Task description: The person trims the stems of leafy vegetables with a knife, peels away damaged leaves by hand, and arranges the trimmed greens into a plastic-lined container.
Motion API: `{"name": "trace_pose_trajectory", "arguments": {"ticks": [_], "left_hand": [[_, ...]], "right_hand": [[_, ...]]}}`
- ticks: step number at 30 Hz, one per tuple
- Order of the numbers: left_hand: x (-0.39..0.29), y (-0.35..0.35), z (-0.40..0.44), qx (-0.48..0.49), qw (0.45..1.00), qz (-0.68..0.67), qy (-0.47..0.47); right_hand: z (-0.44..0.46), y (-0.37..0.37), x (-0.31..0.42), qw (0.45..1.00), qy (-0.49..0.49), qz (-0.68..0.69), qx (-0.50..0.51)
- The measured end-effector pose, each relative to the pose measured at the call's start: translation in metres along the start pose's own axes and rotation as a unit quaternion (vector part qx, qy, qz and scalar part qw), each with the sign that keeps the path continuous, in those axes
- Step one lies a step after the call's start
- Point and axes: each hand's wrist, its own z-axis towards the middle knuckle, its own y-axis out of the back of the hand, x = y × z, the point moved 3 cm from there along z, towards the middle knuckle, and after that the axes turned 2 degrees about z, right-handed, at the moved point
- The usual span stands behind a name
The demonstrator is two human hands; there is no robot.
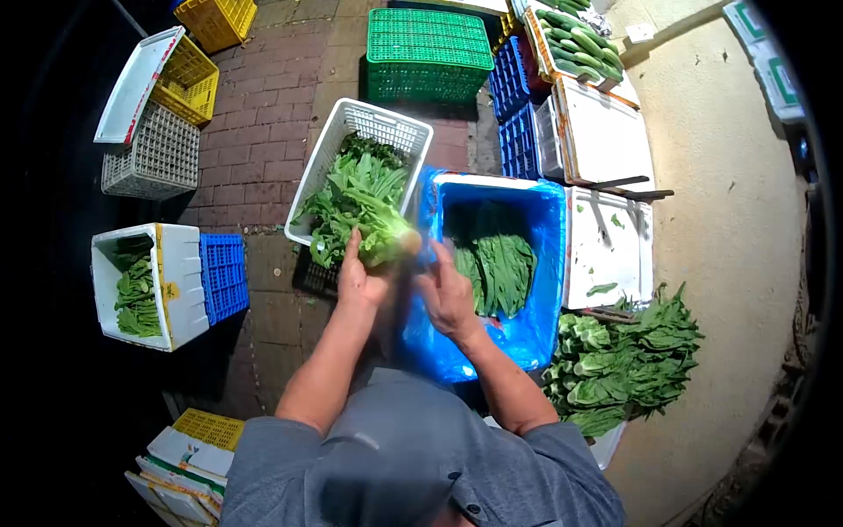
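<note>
My left hand (pixel 360 279) is closed around a head of leaf lettuce (pixel 373 215), its pale cut base pointing right, above a white plastic crate (pixel 301 206) of loose greens. To the right, my right hand (pixel 448 294) is closed close to the lettuce base. A dark, motion-smeared shape lies between the hands; what my right hand grips cannot be made out. Under and beyond my right hand stands a box lined with blue plastic (pixel 549 263), with bundles of long green leaves (pixel 507 274) inside.
Leafy greens (pixel 628 360) are piled at the right by the wall. White foam boxes (pixel 606 132) and cucumbers (pixel 580 44) line that side. A green crate (pixel 430 53) stands ahead. A foam box (pixel 176 272) and a blue crate (pixel 224 277) are at the left.
</note>
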Motion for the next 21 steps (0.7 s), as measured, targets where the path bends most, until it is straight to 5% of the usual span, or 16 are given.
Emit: {"name": "trace_pose_trajectory", "arguments": {"ticks": [5, 21], "left_hand": [[-0.004, 0.014, 0.007, -0.044, 0.995, 0.087, 0.005], [-0.037, 0.03, 0.002, -0.007, 1.0, 0.019, -0.015]], "right_hand": [[0.011, -0.015, 0.006, 0.998, -0.006, -0.006, 0.055], [0.035, -0.026, 0.018, 0.99, 0.033, 0.039, 0.131]]}}
